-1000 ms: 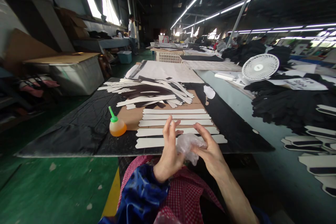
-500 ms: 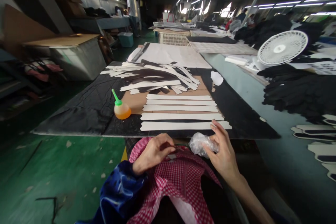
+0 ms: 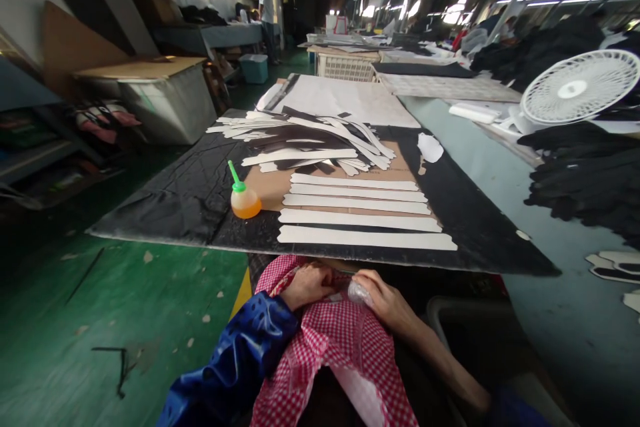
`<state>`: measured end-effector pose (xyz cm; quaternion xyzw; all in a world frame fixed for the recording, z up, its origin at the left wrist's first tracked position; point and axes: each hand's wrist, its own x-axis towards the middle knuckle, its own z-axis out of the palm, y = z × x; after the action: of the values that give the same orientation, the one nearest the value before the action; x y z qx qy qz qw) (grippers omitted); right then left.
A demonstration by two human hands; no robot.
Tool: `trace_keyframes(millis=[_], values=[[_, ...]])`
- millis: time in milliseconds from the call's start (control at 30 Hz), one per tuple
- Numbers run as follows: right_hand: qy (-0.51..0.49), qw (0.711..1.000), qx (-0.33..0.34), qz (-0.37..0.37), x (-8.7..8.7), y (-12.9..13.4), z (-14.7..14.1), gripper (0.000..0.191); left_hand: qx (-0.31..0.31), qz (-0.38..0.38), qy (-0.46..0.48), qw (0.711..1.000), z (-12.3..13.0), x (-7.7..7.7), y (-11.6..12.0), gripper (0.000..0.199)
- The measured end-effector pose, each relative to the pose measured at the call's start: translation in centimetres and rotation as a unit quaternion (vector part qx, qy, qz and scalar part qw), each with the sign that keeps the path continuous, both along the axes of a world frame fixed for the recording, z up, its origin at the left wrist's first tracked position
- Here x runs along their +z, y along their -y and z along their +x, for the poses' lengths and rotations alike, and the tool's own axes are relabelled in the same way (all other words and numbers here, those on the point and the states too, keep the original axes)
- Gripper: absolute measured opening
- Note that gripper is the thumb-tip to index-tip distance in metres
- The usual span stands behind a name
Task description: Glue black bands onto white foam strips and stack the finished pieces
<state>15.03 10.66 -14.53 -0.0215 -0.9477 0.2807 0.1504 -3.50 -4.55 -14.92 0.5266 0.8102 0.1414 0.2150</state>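
Observation:
A red-and-white checked apron [image 3: 345, 327] lies over my lap below the table edge. My left hand [image 3: 310, 285] is closed at its upper edge, fingers curled on the fabric; the fingertips are partly hidden. Close beside it, my right hand [image 3: 384, 299] is closed around a crumpled clear plastic bag [image 3: 357, 293], pressed against the apron. On the table in front, several white strips [image 3: 367, 237] lie in parallel rows, partly over a cardboard sheet [image 3: 270, 185]. A squeeze bottle [image 3: 245, 201] with a green spout and orange liquid stands to their left.
Behind the rows is a heap of white and dark strips [image 3: 310, 140]. A white scrap [image 3: 430, 147] lies at the right of the black-covered table [image 3: 170, 193]. A white fan [image 3: 573, 89] and dark fabric [image 3: 585, 180] are further right. A person [image 3: 267, 10] stands far back.
My right hand has come down and left with the plastic bag, from above the table edge to the apron. My left hand has stayed at the apron. The view has turned slightly left.

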Motion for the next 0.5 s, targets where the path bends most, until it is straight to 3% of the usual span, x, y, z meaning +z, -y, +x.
trace_keyframes(millis=[100, 200, 300, 367, 433, 500], values=[[0.082, 0.996, -0.020, -0.036, -1.3, -0.5, -1.4, 0.045, -0.026, 0.025, -0.013, 0.999, 0.2, 0.0, 0.6, 0.025], [0.116, 0.988, -0.092, -0.038, -3.2, -1.2, -3.1, 0.050, -0.046, 0.044, -0.036, 0.997, 0.5, -0.2, 1.0, 0.031], [0.125, 0.980, -0.149, -0.046, -4.4, -1.3, -4.7, 0.044, -0.022, 0.042, -0.028, 0.999, 0.2, -0.9, 0.8, 0.025], [0.119, 0.983, -0.120, -0.077, -4.6, -1.0, -5.3, 0.043, 0.011, 0.023, -0.008, 1.000, -0.2, -1.3, 0.4, 0.020], [0.112, 0.985, -0.047, -0.123, -4.3, -0.4, -5.2, 0.045, 0.030, 0.001, 0.005, 1.000, -0.7, -1.7, 0.0, 0.017], [0.112, 0.979, -0.002, -0.170, -3.8, 0.2, -4.5, 0.047, 0.013, -0.009, 0.004, 1.000, -1.0, -1.9, -0.2, 0.014]])
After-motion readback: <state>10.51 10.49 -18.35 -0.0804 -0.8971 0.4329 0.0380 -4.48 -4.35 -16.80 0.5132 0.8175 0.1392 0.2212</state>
